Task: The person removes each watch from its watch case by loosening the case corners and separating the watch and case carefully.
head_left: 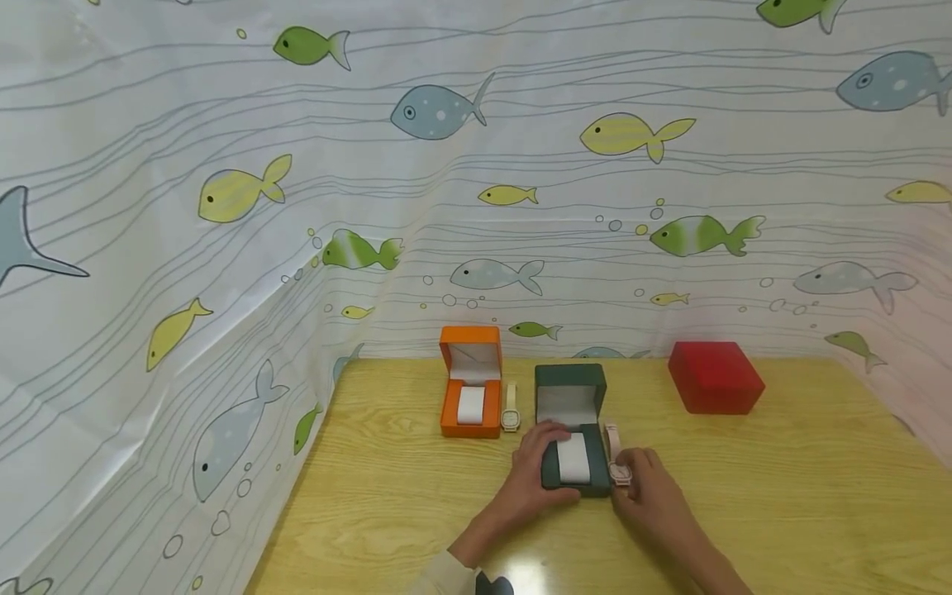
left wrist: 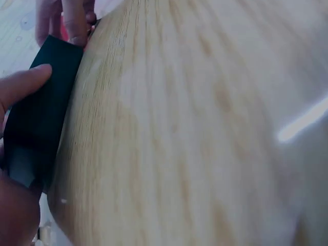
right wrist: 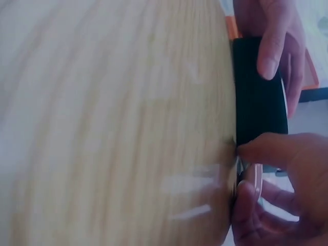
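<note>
An open dark green watch box (head_left: 571, 377) stands on the table, a white cushion (head_left: 573, 459) inside it. My left hand (head_left: 531, 473) grips the box from its left side, with the thumb along the front wall, as the left wrist view also shows. Right beside the box lies a watch (head_left: 620, 473) with a pale pink strap, stretched out lengthwise. My right hand (head_left: 654, 500) has its fingers curled around the watch's case end. In the right wrist view the watch's pinkish edge (right wrist: 258, 180) shows between thumb and fingers; the rest is hidden.
To the left stands an open orange watch box (head_left: 471, 335) with a white cushion. Next to it lies a watch with a cream strap (head_left: 511, 409). A closed red box (head_left: 716, 378) sits at the back right. Fish-patterned sheeting (head_left: 565, 231) borders the wooden table (head_left: 387, 487).
</note>
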`<state>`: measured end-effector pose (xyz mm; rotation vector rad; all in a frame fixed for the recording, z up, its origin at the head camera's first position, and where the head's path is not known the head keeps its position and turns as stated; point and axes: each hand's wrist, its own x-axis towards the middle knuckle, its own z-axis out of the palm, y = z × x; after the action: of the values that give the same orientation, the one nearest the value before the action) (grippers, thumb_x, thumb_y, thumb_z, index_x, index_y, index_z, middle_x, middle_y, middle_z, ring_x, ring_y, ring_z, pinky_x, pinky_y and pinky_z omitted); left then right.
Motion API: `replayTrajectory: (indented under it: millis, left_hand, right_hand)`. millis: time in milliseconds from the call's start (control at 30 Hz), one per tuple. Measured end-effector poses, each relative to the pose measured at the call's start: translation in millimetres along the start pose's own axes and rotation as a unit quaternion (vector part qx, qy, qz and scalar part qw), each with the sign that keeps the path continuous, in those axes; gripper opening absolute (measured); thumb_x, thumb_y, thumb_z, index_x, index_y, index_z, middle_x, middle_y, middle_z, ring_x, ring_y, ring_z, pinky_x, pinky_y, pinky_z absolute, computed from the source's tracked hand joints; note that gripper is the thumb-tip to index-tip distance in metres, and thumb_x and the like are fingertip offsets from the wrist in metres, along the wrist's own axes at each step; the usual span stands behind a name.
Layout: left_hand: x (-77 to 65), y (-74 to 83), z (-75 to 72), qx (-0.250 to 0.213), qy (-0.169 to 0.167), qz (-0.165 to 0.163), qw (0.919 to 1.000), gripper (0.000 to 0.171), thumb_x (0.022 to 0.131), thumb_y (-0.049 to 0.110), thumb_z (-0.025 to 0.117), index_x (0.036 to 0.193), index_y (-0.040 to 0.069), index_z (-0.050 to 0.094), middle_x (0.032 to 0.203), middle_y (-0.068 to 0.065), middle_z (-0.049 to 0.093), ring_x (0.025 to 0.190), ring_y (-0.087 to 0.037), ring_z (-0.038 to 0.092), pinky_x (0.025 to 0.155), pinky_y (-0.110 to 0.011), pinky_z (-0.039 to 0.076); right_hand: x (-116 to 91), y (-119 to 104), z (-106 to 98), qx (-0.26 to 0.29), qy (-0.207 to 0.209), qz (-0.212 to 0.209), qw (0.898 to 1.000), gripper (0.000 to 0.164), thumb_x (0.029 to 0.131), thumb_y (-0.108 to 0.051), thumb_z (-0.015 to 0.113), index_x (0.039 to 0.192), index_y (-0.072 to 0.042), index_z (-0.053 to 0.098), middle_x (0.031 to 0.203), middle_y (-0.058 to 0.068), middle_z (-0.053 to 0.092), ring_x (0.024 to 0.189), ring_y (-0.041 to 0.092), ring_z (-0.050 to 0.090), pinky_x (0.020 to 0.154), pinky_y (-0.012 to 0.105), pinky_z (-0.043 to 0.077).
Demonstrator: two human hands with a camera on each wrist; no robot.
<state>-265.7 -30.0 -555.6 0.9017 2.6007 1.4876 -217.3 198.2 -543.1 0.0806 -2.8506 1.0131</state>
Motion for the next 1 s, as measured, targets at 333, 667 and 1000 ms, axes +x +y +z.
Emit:
replayTrajectory:
  millis: [333,667,1000]
  left_hand:
    - [3.3,-0.6,3.8,0.015,0.034,-0.015,0.9992,0.066,0.08,0.031,0.087,0.137,0.019,0.054,0.151,-0.006,0.04,0.146,-0.029,0.039,0.101,-0.043,0.033]
    - [11.4,0.9,2.5,0.05,0.05,-0.039,0.9968,0.068,0.08,0.03,0.086,0.137,0.018,0.052,0.152,-0.009,0.045,0.15,-0.032,0.037,0.095,-0.039,0.031]
    - [20.7,-0.2,3.0,0.083,0.094,-0.039,0.9914,0.063,0.08,0.028,0.086,0.134,0.017,0.055,0.151,-0.005,0.054,0.146,-0.033,0.038,0.096,-0.048,0.031]
  right_hand:
    - [3.8,10.9,-2.8,0.058,-0.005,-0.042,0.997,0.033,0.087,-0.004,0.076,0.117,-0.009,0.063,0.104,0.002,0.062,0.076,-0.004,0.046,0.066,0.019,0.043]
    - [12.7,13.6,-5.0,0.068,-0.017,-0.033,0.997,0.035,0.09,-0.008,0.076,0.123,-0.009,0.062,0.117,0.007,0.066,0.08,-0.003,0.05,0.069,0.019,0.047]
    - [25.2,9.4,-4.6,0.093,-0.016,0.003,0.996,0.037,0.092,-0.01,0.074,0.126,-0.005,0.06,0.111,0.01,0.068,0.079,0.002,0.052,0.069,0.02,0.046]
